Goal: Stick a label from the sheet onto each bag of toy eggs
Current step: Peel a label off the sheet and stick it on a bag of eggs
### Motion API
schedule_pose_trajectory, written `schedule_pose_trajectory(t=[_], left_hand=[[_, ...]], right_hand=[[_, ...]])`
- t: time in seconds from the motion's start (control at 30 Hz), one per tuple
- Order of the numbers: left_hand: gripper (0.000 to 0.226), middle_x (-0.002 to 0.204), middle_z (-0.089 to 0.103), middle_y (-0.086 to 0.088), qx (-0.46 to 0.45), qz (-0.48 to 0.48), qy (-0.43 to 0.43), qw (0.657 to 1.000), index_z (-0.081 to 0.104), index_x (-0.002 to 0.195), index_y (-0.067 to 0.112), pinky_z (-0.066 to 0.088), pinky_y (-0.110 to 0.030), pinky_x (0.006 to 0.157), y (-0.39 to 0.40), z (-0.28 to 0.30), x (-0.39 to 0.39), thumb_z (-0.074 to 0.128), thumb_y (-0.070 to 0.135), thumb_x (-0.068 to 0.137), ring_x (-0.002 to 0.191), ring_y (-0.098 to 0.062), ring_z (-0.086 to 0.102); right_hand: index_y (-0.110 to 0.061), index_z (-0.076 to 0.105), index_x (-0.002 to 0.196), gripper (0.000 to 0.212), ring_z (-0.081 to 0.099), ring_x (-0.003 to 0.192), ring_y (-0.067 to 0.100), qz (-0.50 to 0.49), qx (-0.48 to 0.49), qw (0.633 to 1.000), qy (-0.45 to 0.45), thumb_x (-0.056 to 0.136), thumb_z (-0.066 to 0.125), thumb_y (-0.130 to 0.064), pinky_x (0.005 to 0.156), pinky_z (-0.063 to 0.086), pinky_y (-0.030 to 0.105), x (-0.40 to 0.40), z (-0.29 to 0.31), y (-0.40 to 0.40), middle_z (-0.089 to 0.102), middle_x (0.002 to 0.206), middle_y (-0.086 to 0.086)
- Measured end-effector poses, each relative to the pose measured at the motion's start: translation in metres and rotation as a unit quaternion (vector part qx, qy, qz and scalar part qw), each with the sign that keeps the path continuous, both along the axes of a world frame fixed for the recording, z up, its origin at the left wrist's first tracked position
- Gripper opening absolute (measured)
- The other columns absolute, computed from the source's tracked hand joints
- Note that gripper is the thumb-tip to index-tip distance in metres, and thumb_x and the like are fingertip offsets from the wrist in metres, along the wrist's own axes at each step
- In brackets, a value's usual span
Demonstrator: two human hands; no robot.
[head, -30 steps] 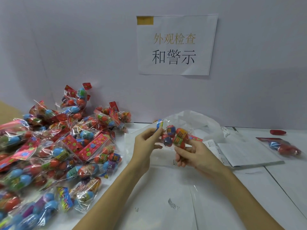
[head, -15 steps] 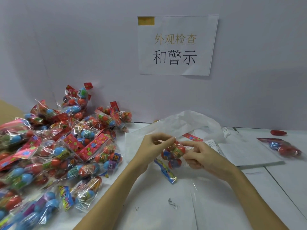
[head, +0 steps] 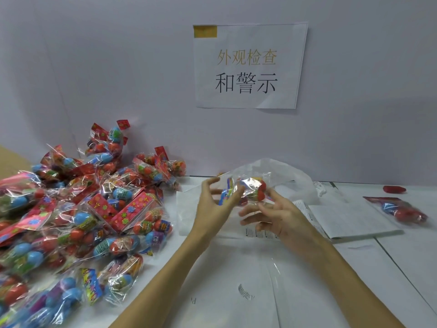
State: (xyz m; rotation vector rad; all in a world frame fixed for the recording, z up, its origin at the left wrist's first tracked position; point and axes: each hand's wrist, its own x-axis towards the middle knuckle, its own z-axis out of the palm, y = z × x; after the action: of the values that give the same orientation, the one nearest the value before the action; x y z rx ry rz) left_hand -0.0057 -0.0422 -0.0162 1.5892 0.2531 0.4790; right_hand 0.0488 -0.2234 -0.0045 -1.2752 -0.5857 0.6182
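I hold a clear bag of toy eggs (head: 251,189) in the air over the middle of the table, between both hands. My left hand (head: 212,204) pinches the end with the blue header card, its other fingers spread upward. My right hand (head: 276,216) holds the red-egg end with thumb and forefinger, the remaining fingers stretched out to the left. Motion blurs the bag. A strip of small printed labels on the label sheet (head: 260,233) shows just under my right hand.
A large pile of egg bags (head: 94,209) fills the left of the table. A stack of white paper (head: 352,221) and a crumpled white plastic bag (head: 288,171) lie behind my hands. One egg bag (head: 402,210) and a red piece (head: 394,189) lie far right.
The bag has been turned over and lifted: its blue header, hanging below my hands half a second ago, now sits up by my left thumb. Both hands' fingers have spread.
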Motion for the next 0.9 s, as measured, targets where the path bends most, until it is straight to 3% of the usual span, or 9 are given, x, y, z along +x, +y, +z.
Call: schedule_pose_trajectory(t=[0.1, 0.23, 0.3, 0.37, 0.43, 0.57, 0.7, 0.8, 0.9], left_hand=[[0.056, 0.119, 0.073, -0.004, -0.091, -0.074, -0.019, 0.993, 0.058, 0.128, 0.031, 0.060, -0.024, 0.076, -0.006, -0.006, 0.002, 0.088, 0.033, 0.080, 0.096, -0.017, 0.077], [0.060, 0.122, 0.074, 0.006, -0.047, -0.094, -0.059, 0.993, 0.067, 0.130, 0.035, 0.061, -0.030, 0.083, 0.006, 0.000, 0.002, 0.090, 0.011, 0.080, 0.103, -0.023, 0.075], [0.066, 0.126, 0.070, 0.017, 0.003, -0.134, -0.050, 0.990, 0.067, 0.131, 0.044, 0.061, -0.037, 0.092, 0.010, 0.003, 0.000, 0.089, 0.008, 0.080, 0.106, -0.026, 0.074], [0.075, 0.135, 0.064, 0.022, 0.021, -0.175, -0.045, 0.983, 0.061, 0.137, 0.049, 0.060, -0.042, 0.097, 0.010, 0.005, -0.002, 0.088, 0.006, 0.081, 0.113, -0.026, 0.072], [0.078, 0.139, 0.063, 0.013, 0.022, -0.170, -0.046, 0.984, 0.055, 0.141, 0.054, 0.061, -0.043, 0.096, 0.007, 0.006, -0.001, 0.087, 0.012, 0.083, 0.115, -0.025, 0.071], [0.068, 0.121, 0.073, 0.003, 0.015, -0.098, -0.073, 0.992, 0.044, 0.143, 0.061, 0.060, -0.037, 0.095, 0.002, 0.004, -0.002, 0.072, 0.019, 0.098, 0.106, -0.025, 0.071], [0.062, 0.120, 0.072, -0.002, 0.086, -0.108, -0.068, 0.988, 0.038, 0.148, 0.057, 0.060, -0.039, 0.093, -0.004, 0.000, -0.002, 0.065, 0.023, 0.104, 0.104, -0.023, 0.073], [0.068, 0.131, 0.069, 0.007, 0.071, -0.150, -0.078, 0.983, 0.041, 0.150, 0.051, 0.060, -0.032, 0.092, -0.006, -0.001, -0.004, 0.062, 0.008, 0.103, 0.112, -0.019, 0.072], [0.070, 0.135, 0.067, 0.011, 0.073, -0.156, -0.089, 0.981, 0.051, 0.146, 0.041, 0.058, -0.030, 0.094, -0.006, -0.002, -0.004, 0.057, -0.008, 0.097, 0.118, -0.015, 0.069]], right_hand=[[-0.022, 0.049, 0.144, 0.040, 0.072, 0.109, 0.045, 0.052, -0.019, 0.998, -0.006, 0.105, 0.057, -0.016, 0.073, 0.058, 0.031, -0.005, -0.006, 0.005, 0.072, 0.121, 0.025], [-0.027, 0.059, 0.137, 0.045, 0.076, 0.105, 0.037, -0.038, -0.066, 0.997, 0.025, 0.097, 0.062, -0.048, 0.079, 0.061, 0.034, -0.003, -0.004, 0.005, 0.077, 0.117, 0.015], [-0.024, 0.068, 0.126, 0.044, 0.077, 0.101, 0.035, -0.102, -0.058, 0.993, 0.022, 0.092, 0.064, -0.051, 0.074, 0.061, 0.031, 0.000, -0.003, 0.004, 0.078, 0.113, 0.013], [-0.021, 0.077, 0.111, 0.032, 0.078, 0.095, 0.035, -0.127, -0.064, 0.990, 0.006, 0.095, 0.065, -0.045, 0.063, 0.059, 0.026, 0.000, -0.004, 0.003, 0.078, 0.108, 0.014], [-0.014, 0.079, 0.109, 0.028, 0.079, 0.093, 0.036, -0.126, -0.062, 0.990, 0.015, 0.102, 0.062, -0.035, 0.057, 0.057, 0.023, 0.000, -0.007, 0.003, 0.078, 0.107, 0.016], [0.000, 0.070, 0.121, 0.027, 0.075, 0.104, 0.043, -0.104, -0.005, 0.991, 0.083, 0.106, 0.056, -0.018, 0.068, 0.061, 0.026, 0.002, -0.007, 0.005, 0.076, 0.114, 0.024], [0.005, 0.071, 0.121, 0.028, 0.073, 0.108, 0.045, -0.099, 0.052, 0.987, 0.119, 0.107, 0.053, -0.011, 0.085, 0.065, 0.034, 0.002, -0.006, 0.005, 0.074, 0.118, 0.027], [0.008, 0.069, 0.122, 0.029, 0.070, 0.115, 0.041, -0.098, 0.060, 0.985, 0.128, 0.108, 0.050, -0.008, 0.098, 0.060, 0.044, 0.001, -0.006, 0.004, 0.072, 0.121, 0.028], [0.010, 0.067, 0.122, 0.028, 0.071, 0.115, 0.039, -0.087, 0.058, 0.986, 0.128, 0.107, 0.046, 0.001, 0.096, 0.061, 0.044, 0.003, -0.007, 0.003, 0.071, 0.123, 0.028]])
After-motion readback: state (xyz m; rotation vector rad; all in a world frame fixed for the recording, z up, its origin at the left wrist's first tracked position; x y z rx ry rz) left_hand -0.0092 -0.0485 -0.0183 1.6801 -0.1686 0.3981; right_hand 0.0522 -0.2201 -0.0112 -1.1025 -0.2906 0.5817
